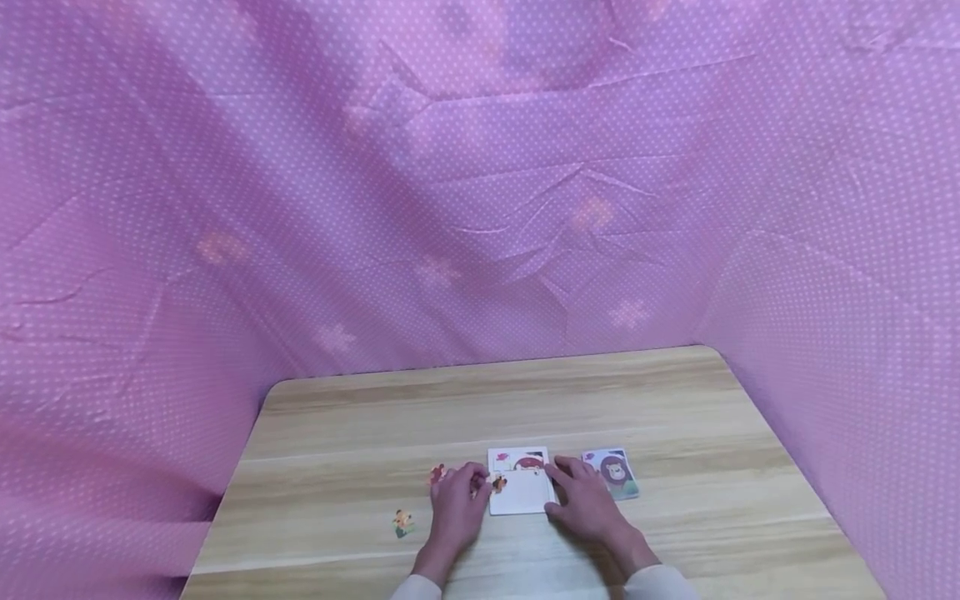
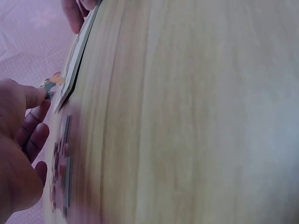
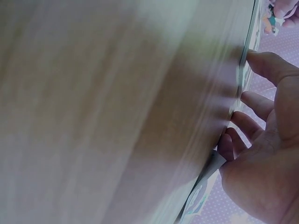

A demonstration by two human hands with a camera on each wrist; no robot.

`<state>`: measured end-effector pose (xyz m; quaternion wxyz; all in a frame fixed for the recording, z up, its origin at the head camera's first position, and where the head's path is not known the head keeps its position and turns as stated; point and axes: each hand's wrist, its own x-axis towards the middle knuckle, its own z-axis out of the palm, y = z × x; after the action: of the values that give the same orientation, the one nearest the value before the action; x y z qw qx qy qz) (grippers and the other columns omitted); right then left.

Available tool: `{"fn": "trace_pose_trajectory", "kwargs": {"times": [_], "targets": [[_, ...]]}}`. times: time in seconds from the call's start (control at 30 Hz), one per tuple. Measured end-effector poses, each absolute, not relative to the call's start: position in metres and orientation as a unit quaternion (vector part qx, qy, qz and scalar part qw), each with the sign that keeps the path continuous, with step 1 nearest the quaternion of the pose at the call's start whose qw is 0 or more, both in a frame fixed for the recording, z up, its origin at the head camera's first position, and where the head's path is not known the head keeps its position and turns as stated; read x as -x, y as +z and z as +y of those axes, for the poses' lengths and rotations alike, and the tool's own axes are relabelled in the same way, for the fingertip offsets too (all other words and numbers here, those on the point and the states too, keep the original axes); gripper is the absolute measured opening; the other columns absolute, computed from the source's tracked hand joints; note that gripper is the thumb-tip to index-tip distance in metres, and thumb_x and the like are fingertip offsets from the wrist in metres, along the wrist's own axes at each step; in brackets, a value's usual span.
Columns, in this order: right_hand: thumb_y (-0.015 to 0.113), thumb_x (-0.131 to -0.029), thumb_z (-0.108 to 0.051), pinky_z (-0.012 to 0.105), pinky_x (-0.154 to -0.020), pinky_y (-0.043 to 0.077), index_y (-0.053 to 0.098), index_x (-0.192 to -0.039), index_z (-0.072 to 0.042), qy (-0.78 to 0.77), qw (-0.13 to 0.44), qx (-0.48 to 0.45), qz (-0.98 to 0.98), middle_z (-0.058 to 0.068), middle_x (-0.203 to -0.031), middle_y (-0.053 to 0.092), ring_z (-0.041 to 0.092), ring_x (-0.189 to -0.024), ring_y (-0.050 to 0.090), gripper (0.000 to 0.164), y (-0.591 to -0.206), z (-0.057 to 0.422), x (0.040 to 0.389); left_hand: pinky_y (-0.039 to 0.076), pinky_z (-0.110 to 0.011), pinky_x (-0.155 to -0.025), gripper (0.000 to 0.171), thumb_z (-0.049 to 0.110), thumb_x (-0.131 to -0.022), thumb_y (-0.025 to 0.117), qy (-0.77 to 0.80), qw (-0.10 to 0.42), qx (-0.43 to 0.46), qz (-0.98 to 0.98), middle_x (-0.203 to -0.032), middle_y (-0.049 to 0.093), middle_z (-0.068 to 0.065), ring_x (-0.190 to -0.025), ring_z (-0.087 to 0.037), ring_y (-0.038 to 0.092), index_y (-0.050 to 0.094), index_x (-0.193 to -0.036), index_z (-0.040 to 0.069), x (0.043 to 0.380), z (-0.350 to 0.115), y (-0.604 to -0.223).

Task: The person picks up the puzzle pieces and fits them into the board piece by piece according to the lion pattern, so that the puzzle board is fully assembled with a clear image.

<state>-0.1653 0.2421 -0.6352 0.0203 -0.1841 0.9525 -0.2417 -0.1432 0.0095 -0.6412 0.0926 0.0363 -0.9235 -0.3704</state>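
In the head view my left hand pinches a small colourful puzzle piece between thumb and fingertips. The piece is held over the left part of a white puzzle board. A reddish animal picture shows along the board's far part, while its near part is plain white. My right hand touches the board's right edge with thumb and fingertips, fingers spread. The left wrist view shows the pinched puzzle piece close to the board's edge.
A square lion-face picture lies right of the board, partly behind the right hand. Reddish pieces lie beside the left hand, partly hidden. Another puzzle piece lies farther left on the wooden table. Pink dotted cloth surrounds the table.
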Motion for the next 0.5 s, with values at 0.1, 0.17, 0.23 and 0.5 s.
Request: {"fn": "trace_pose_trajectory", "kwargs": {"times": [0.1, 0.17, 0.23, 0.5], "targets": [[0.073, -0.080, -0.038, 0.057, -0.111, 0.028, 0.052, -0.139, -0.015, -0.241, 0.021, 0.184, 0.953, 0.015, -0.146, 0.044, 0.037, -0.134, 0.040, 0.067, -0.636, 0.242, 0.166, 0.028, -0.046, -0.097, 0.016, 0.025, -0.084, 0.071, -0.362, 0.092, -0.029, -0.927, -0.082, 0.063, 0.018, -0.084, -0.007, 0.051, 0.065, -0.099, 0.026, 0.147, 0.012, -0.642], [0.074, -0.080, -0.038, 0.058, -0.111, 0.028, 0.052, -0.139, -0.015, -0.241, 0.021, 0.184, 0.953, 0.015, -0.146, 0.044, 0.038, -0.134, 0.040, 0.067, -0.636, 0.241, 0.167, 0.028, -0.047, -0.096, 0.017, 0.026, -0.084, 0.071, -0.353, 0.088, -0.024, -0.931, -0.083, 0.063, 0.018, -0.084, -0.007, 0.051, 0.066, -0.100, 0.026, 0.150, 0.014, -0.642], [0.073, -0.080, -0.038, 0.058, -0.111, 0.027, 0.052, -0.139, -0.015, -0.242, 0.021, 0.185, 0.952, 0.015, -0.146, 0.044, 0.038, -0.134, 0.040, 0.067, -0.636, 0.241, 0.168, 0.028, -0.047, -0.096, 0.017, 0.027, -0.085, 0.071, -0.342, 0.084, -0.022, -0.936, -0.083, 0.063, 0.018, -0.085, -0.007, 0.050, 0.066, -0.101, 0.027, 0.153, 0.015, -0.641], [0.073, -0.081, -0.038, 0.058, -0.111, 0.027, 0.052, -0.139, -0.015, -0.235, 0.013, 0.188, 0.953, 0.014, -0.146, 0.044, 0.038, -0.134, 0.040, 0.066, -0.638, 0.239, 0.173, 0.026, -0.044, -0.089, 0.016, 0.027, -0.085, 0.071, -0.309, 0.096, -0.011, -0.946, -0.085, 0.063, 0.017, -0.087, -0.009, 0.050, 0.066, -0.100, 0.026, 0.163, 0.013, -0.644]]}}
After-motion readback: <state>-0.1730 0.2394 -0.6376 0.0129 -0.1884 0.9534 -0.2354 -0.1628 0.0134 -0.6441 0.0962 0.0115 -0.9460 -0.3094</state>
